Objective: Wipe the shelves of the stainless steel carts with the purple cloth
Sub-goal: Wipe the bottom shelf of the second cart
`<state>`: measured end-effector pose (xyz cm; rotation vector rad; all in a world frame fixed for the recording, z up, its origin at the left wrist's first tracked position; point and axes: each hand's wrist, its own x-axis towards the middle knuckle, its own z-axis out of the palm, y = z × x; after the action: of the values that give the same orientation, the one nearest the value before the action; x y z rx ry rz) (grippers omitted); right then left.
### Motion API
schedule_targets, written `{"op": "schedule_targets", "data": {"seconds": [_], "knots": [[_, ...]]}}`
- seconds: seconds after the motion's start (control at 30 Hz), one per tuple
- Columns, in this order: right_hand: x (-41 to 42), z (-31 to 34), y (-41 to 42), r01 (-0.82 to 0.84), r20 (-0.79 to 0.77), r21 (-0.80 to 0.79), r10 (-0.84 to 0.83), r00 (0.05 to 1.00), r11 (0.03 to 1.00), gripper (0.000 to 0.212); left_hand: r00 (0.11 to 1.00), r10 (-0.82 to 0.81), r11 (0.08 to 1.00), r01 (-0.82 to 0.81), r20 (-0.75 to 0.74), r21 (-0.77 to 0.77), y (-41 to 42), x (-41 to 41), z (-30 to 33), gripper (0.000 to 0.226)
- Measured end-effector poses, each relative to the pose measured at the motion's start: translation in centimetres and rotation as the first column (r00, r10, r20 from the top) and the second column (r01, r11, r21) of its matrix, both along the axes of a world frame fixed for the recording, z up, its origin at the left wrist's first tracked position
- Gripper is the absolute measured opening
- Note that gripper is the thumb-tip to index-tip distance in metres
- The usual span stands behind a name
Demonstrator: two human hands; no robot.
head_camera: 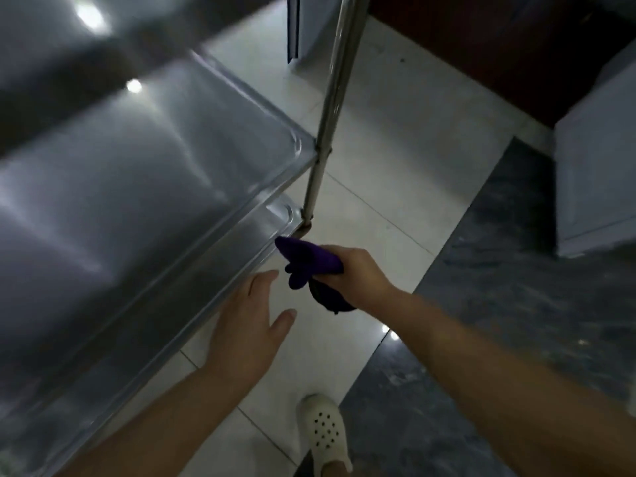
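Head view: the cloth (311, 263) is held bunched in the right hand (358, 273), fingers clamped on it, beside the lower shelf (272, 228) corner. The left hand (244, 335), fingers apart, hovers near the rim. The lower shelf seems next for wiping; the cloth must be pressed flat onto it.

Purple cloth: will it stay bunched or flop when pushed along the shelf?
Likely floppy: the cloth droops in loose folds from the right hand. It probably spreads and drags rather than slides stiffly. It looks light, so it should follow the hand easily.
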<state>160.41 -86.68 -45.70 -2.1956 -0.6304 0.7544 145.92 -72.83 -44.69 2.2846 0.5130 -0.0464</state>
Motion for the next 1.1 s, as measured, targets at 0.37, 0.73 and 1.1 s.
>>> {"op": "schedule_targets", "data": {"seconds": [0.37,0.73,1.1], "knots": [[-1.4,30.6,-0.5,-0.123,-0.035,0.068,0.125,0.992,0.99,0.037,0.99,0.113,0.994,-0.113,0.084,-0.005,-1.3,1.4,30.8,0.012],[-11.2,45.5,8.7,-0.529,0.314,0.289,0.442,0.84,0.798,0.068,0.675,0.715,0.696,-0.666,0.181,-0.268,3.3,-8.4,47.0,0.016],[-24.3,51.9,18.6,-0.578,-0.008,0.491,0.667,0.745,0.652,0.035,0.393,0.876,0.482,-0.745,0.28,-0.462,6.4,-24.3,51.4,0.051]]}}
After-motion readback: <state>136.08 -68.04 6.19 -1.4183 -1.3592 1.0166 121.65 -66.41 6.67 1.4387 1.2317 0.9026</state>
